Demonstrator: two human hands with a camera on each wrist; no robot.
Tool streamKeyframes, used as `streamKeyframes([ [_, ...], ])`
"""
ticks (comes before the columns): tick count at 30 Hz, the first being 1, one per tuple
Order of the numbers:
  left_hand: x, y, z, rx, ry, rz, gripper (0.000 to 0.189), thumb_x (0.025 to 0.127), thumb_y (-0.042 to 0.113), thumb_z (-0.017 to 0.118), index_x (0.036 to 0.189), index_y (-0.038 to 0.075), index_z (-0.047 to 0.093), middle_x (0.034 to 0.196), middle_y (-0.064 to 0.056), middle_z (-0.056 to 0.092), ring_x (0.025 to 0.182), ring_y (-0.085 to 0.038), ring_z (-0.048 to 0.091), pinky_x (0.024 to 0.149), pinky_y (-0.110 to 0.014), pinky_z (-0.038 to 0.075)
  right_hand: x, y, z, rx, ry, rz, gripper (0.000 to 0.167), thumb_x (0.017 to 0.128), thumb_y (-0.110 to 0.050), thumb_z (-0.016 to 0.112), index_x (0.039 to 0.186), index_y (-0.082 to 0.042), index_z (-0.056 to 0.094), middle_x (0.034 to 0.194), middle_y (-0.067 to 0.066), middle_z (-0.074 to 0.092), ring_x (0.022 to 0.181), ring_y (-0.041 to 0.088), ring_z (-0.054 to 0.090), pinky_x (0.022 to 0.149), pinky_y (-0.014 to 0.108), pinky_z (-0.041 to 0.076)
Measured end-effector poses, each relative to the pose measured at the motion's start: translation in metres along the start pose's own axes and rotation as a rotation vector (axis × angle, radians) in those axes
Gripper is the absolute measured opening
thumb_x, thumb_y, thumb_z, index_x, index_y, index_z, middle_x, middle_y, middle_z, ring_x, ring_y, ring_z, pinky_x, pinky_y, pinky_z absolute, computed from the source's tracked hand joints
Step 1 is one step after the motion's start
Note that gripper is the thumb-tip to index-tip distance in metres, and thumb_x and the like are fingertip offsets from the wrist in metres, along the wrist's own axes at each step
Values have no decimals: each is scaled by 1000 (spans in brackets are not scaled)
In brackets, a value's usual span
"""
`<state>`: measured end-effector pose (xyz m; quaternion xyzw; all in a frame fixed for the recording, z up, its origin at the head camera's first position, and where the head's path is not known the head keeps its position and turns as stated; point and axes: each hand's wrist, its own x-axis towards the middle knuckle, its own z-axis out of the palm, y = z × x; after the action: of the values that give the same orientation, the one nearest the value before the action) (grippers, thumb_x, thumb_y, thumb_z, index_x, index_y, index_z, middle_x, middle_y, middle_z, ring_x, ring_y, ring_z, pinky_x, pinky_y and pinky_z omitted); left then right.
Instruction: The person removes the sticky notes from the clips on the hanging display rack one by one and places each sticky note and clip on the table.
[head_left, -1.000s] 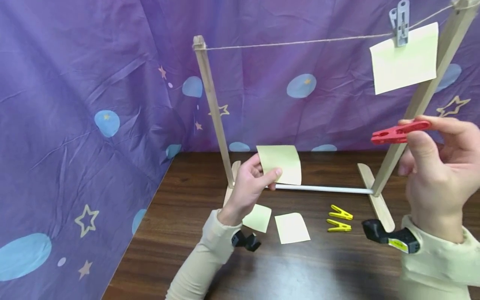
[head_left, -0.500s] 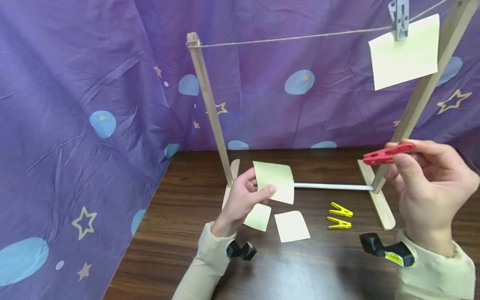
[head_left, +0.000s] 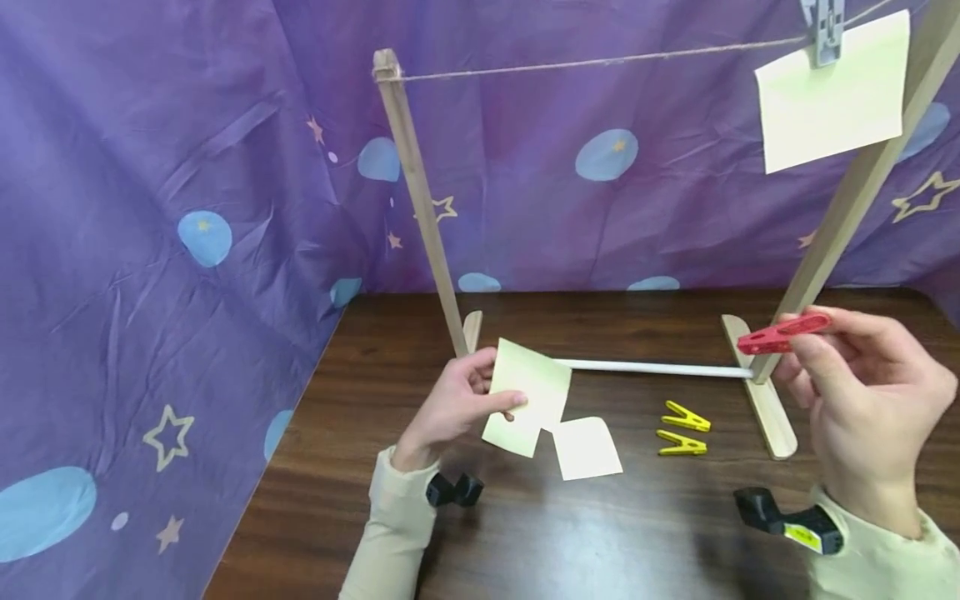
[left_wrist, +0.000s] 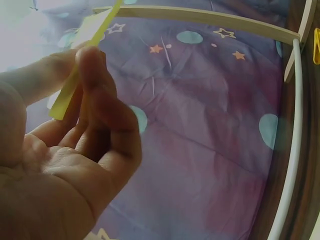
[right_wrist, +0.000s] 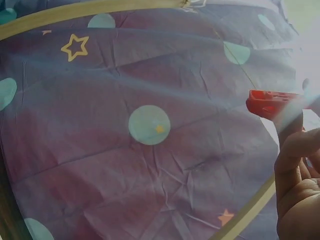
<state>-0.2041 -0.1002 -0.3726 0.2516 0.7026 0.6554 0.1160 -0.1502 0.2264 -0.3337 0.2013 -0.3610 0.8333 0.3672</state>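
My left hand (head_left: pixel 457 404) pinches a pale yellow paper square (head_left: pixel 532 379) between thumb and fingers; in the left wrist view the paper (left_wrist: pixel 65 97) shows nearly edge-on. My right hand (head_left: pixel 862 392) holds a red clothespin (head_left: pixel 780 335) by its handle end, the tip pointing left, in front of the stand's right foot. Two more paper squares lie on the table, one (head_left: pixel 513 435) partly hidden behind the held sheet, the other (head_left: pixel 587 448) to its right. Higher up, a grey clothespin (head_left: pixel 828 33) clips another paper square (head_left: pixel 832 100) to the string (head_left: pixel 600 62).
Two yellow clothespins (head_left: pixel 682 443) lie on the dark wooden table (head_left: pixel 600 533) between the hands. The wooden stand has a left post (head_left: pixel 420 192), a right post (head_left: pixel 847 200) and a white bar (head_left: pixel 652 367) low between them. A purple patterned cloth (head_left: pixel 510 167) hangs behind.
My left hand has lowered and drawn left with the paper square, which now tilts and overlaps one on the table. My right hand has come down with the red clothespin.
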Motion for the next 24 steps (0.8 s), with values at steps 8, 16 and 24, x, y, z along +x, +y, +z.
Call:
streamKeyframes([
  [8, 3, -2, -7, 14, 68, 10, 28, 90, -8, 56, 116, -16, 52, 89, -19, 62, 64, -8, 63, 63, -29, 57, 4, -5, -16, -84, -3, 9, 28, 78, 31, 52, 106, 30, 50, 89, 28, 70, 51, 22, 62, 37, 20, 38],
  [16, 4, -9, -9, 15, 145, -5, 29, 91, -6, 55, 119, -15, 52, 92, -22, 62, 62, -8, 62, 62, -24, 54, 6, -10, -30, -16, 23, 36, 30, 81, 31, 48, 111, 27, 49, 93, 29, 69, 53, 23, 61, 39, 20, 36],
  [24, 2, -19, -6, 255, -31, 10, 24, 91, -4, 49, 114, -9, 53, 92, -23, 61, 71, -9, 57, 63, -22, 52, 7, -10, -33, -289, -81, 61, 40, 74, 33, 56, 112, 28, 49, 95, 19, 72, 63, 17, 64, 46, 17, 43],
])
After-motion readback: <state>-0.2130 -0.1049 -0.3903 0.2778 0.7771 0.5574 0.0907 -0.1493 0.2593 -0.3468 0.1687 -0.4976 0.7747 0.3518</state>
